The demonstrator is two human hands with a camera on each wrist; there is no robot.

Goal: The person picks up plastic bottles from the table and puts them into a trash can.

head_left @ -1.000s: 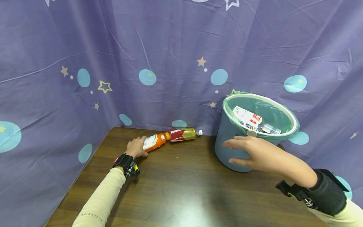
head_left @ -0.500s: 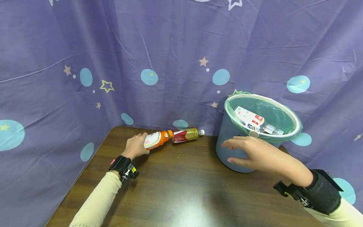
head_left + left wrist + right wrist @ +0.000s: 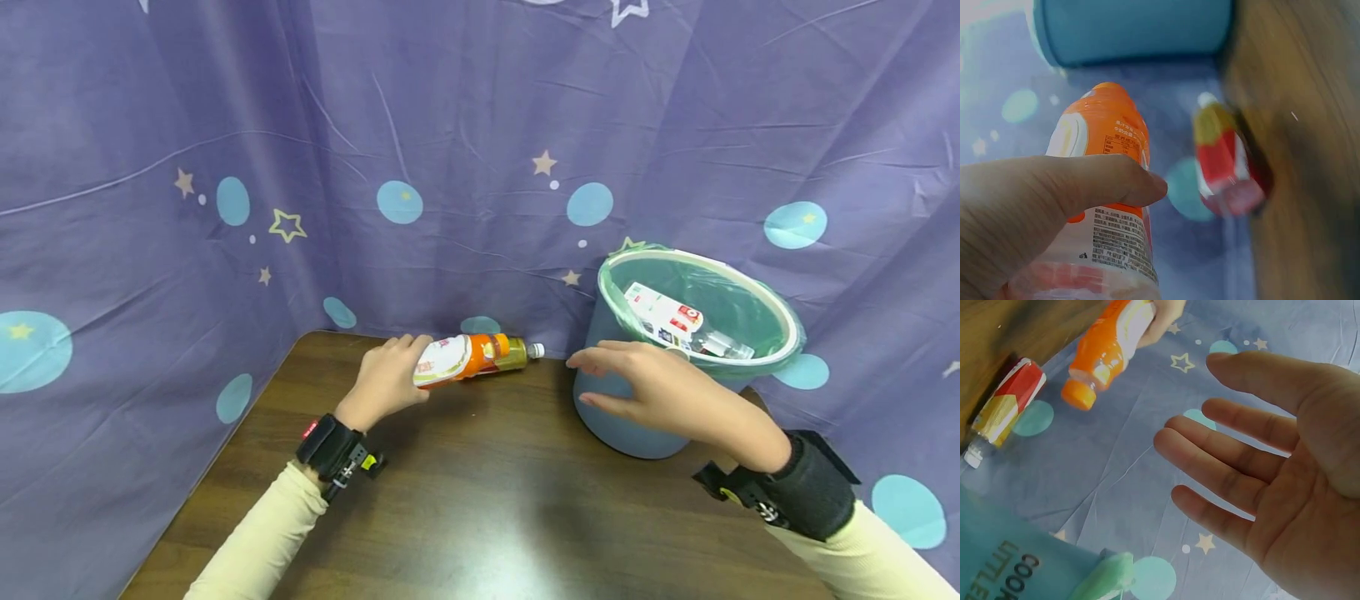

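In the head view my left hand [image 3: 390, 379] grips an orange drink bottle [image 3: 480, 354] with a white label, held above the table with its orange cap pointing right. The left wrist view shows my thumb [image 3: 1110, 181] across the front of this bottle [image 3: 1116, 131]. Behind it, a second bottle with a red and gold label [image 3: 513, 358] lies on the table against the curtain, partly hidden by the orange one. My right hand [image 3: 645, 383] hovers in front of the bin, its fingers spread and relaxed, holding nothing, as the right wrist view of the palm [image 3: 1310, 506] confirms.
A blue-grey bin [image 3: 622, 425] with a green liner [image 3: 738, 296] stands at the right of the wooden table [image 3: 450, 500]. Inside it lie a white carton-like package [image 3: 660, 312] and a clear plastic bottle [image 3: 723, 343]. A purple curtain [image 3: 480, 125] hangs behind.
My left hand has lifted the orange bottle off the table and carried it rightward, so it now overlaps the red and gold bottle. My right hand has shifted slightly left.
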